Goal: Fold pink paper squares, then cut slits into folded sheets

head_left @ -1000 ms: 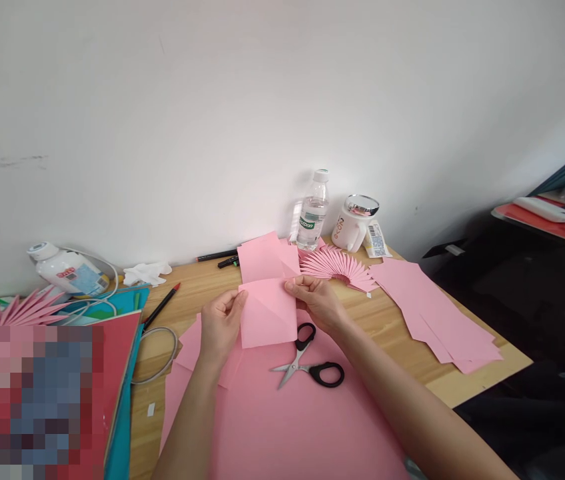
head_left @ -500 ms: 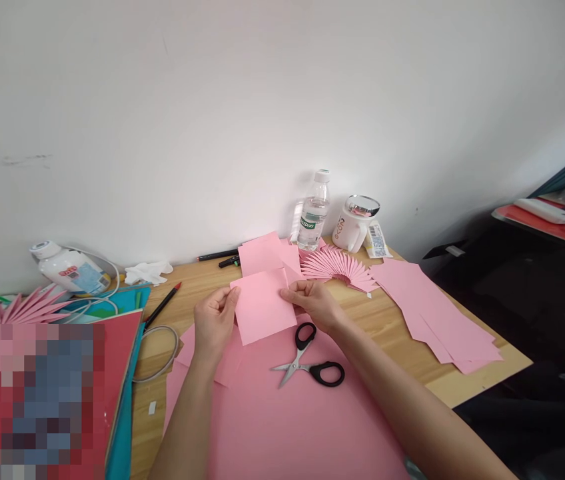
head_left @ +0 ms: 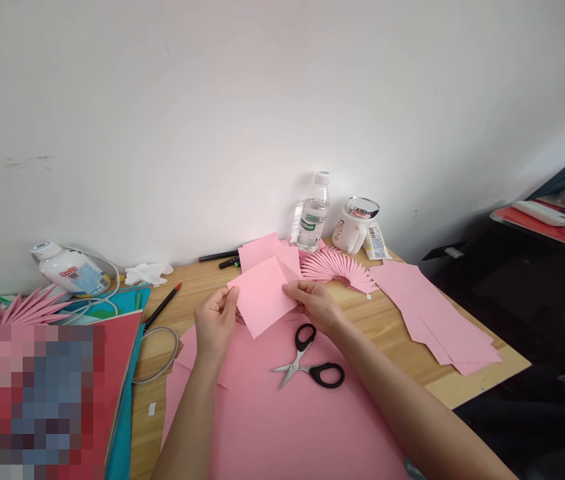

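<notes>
A square of pink paper (head_left: 261, 297) is held up over the table, turned so that one corner points down toward me. Its left edge is pinched between thumb and fingers of my left hand (head_left: 216, 320). On the opposite side, my right hand (head_left: 314, 303) grips it the same way. Just below the hands, black-handled scissors (head_left: 304, 363) lie with blades apart on a large pink sheet (head_left: 282, 427). Behind the held square, more pink paper pieces (head_left: 262, 248) overlap, and a pleated pink paper fan (head_left: 335, 267) lies to their right.
Pink paper strips (head_left: 432, 320) lie at the table's right edge. A water bottle (head_left: 314, 213) and a white mug (head_left: 351, 227) stand by the wall. Leftward are a white bottle (head_left: 72, 268), a crumpled tissue (head_left: 148, 273), a black pencil (head_left: 163, 305), a cable (head_left: 175, 353) and a red folder (head_left: 122, 360).
The pink square has been rotated between my hands, from nearly level to tilted with a corner down. Both hands keep hold of it in about the same place.
</notes>
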Available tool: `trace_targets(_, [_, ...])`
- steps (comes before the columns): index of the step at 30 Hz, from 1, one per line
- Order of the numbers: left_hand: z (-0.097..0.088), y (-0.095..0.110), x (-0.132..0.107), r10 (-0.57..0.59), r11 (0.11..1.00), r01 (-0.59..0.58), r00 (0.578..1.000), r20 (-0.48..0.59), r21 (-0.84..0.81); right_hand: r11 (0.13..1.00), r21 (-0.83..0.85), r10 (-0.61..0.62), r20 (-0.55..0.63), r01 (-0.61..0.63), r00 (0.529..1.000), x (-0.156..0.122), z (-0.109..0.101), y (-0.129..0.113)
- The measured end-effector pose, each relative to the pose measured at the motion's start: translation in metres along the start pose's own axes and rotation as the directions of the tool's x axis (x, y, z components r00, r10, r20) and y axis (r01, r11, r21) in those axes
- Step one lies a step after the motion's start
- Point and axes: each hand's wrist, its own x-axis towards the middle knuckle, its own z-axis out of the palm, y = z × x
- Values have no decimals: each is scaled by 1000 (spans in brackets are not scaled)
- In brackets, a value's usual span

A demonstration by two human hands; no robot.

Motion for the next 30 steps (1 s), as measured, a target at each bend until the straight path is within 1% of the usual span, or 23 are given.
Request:
trace_targets(3, [0, 0, 1, -79, 995, 86, 989, 123, -49, 999, 21, -39, -77, 41, 996, 2, -1, 0])
trace_targets(5, [-3, 0, 2, -153, 981, 176, 959, 237, -76, 998, 13, -62, -110, 64, 992, 3, -2, -1])
trace_targets(7, [-9, 1, 3, -214, 959, 267, 903, 373, -97, 997, -7, -76, -125, 76, 989, 2, -2, -1])
trace_targets(9, [-14, 2, 4, -238, 936, 335, 830, 505, -108, 996, -31, -86, -125, 82, 988, 1, -2, -2])
trace_targets(11, [-18, 4, 3, -242, 917, 381, 768, 593, -120, 995, -69, -81, -99, 74, 992, -2, 0, -3])
trace_targets(12, [-19, 5, 3, -246, 908, 401, 747, 617, -124, 993, -98, -72, -72, 65, 995, -3, 0, -4])
trace_targets(13, [-18, 5, 2, -253, 900, 418, 733, 631, -125, 989, -136, -62, -37, 56, 997, -4, 1, -4])
trace_targets(15, [-15, 5, 0, -275, 888, 444, 720, 637, -118, 971, -236, -39, 46, 48, 998, -8, 3, -4])
trace_targets(16, [-12, 5, -1, -291, 888, 448, 723, 627, -105, 955, -291, -26, 85, 50, 996, -9, 3, -4])
trace_targets(17, [-8, 4, -2, -309, 892, 445, 734, 605, -85, 938, -343, -12, 117, 52, 993, -11, 4, -3])
trace_targets(18, [-5, 3, -3, -324, 900, 432, 754, 571, -61, 918, -393, 7, 143, 50, 990, -12, 5, -3])
trace_targets(20, [0, 0, -5, -332, 923, 384, 808, 487, -8, 879, -475, 43, 171, 44, 984, -14, 7, -2])
trace_targets(22, [2, -2, -5, -322, 939, 342, 840, 437, 35, 854, -519, 55, 177, 46, 983, -14, 9, -1])
trace_targets(26, [-2, -5, -3, -319, 946, 317, 857, 405, 73, 849, -528, 68, 161, 28, 985, -12, 6, -2])
trace_targets(28, [-5, -6, -1, -296, 955, 286, 884, 363, 82, 864, -503, 59, 149, 24, 987, -10, 3, -5])
trace_targets(30, [-7, -7, 1, -261, 965, 252, 911, 319, 71, 888, -457, 10, 138, 54, 990, -8, 0, -8])
